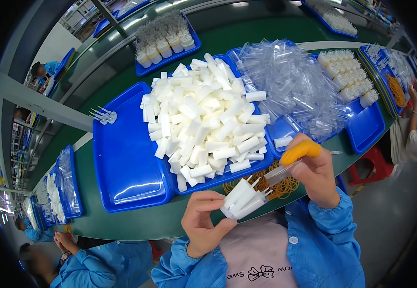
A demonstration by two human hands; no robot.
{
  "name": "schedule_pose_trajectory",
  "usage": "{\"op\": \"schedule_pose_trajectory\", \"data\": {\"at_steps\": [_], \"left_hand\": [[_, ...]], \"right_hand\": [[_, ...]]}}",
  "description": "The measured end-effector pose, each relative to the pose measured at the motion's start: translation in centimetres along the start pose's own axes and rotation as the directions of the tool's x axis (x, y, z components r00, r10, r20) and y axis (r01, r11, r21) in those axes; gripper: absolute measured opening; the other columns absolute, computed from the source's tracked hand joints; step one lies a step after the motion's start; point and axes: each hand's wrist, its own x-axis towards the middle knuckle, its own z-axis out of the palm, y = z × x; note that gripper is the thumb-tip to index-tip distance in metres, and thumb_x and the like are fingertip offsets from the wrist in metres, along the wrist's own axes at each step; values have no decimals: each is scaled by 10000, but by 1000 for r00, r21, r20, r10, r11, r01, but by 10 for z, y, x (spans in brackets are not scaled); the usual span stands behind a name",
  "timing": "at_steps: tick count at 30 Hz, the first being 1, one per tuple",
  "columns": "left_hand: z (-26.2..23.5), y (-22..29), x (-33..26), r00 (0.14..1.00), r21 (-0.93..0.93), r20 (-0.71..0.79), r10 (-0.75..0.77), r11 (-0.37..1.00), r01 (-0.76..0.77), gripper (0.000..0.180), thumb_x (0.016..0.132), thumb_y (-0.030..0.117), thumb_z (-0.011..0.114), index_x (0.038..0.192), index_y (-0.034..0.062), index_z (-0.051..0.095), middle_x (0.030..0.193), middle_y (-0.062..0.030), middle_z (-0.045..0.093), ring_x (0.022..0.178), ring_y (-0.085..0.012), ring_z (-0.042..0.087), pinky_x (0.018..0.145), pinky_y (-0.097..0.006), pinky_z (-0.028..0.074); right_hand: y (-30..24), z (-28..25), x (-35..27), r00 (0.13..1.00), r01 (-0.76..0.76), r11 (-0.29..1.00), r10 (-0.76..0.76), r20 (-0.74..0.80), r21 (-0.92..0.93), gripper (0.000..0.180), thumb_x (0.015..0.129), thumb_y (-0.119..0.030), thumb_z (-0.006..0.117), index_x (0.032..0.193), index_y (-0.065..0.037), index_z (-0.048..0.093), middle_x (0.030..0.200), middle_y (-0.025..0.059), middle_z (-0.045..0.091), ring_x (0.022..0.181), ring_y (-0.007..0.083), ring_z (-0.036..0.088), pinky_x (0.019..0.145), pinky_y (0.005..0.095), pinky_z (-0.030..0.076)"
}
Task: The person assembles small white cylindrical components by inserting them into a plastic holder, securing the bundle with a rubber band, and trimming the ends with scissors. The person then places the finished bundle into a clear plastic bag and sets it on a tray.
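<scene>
My left hand (202, 222) grips a small bundle of white plastic tubes (241, 198) with thin stems sticking out of their ends. Just to its right, my right hand (316, 172), with an orange finger cot on the forefinger, pinches a clear plastic tube (281, 172) whose tip points toward the bundle. Under both hands lies a pile of tan rubber bands (281, 188). Beyond them a blue tray (122, 158) carries a heap of white tubes (203, 120), and a second blue tray holds a pile of clear tubes (292, 84).
Bundled white tubes (348, 77) stand in a blue tray (369, 127) at the right, more bundles (165, 41) in a far tray. A few clear tubes (104, 115) lie on the green belt. Other workers sit at the left, lower left and right. A red stool (374, 165) stands at the right.
</scene>
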Motion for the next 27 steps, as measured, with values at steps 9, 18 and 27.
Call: {"op": "schedule_pose_trajectory", "data": {"at_steps": [9,18,27], "left_hand": [[1,2,-1,994,191,13,111,975,-111,429,606,56,850,961,6,614,1026,-146,581,890,-203,578,778,-301,470],[2,8,7,991,272,50,124,953,-133,444,608,76,843,993,-9,640,1002,-136,589,878,-213,588,747,-298,474],[5,15,9,992,375,122,41,923,-84,551,638,153,834,1113,-29,622,1010,-129,562,879,-207,558,752,-300,455]], "right_hand": [[3,6,3,991,-129,992,129,-46,17,228,832,-96,667,1023,4,595,888,27,574,842,101,543,808,254,427],[6,4,5,994,-100,992,103,-33,79,333,779,-48,714,1061,-15,539,866,31,586,823,98,559,784,245,433],[2,7,4,985,-174,977,174,14,124,357,743,-14,736,1033,-12,529,852,39,593,809,100,567,772,245,440]]}}
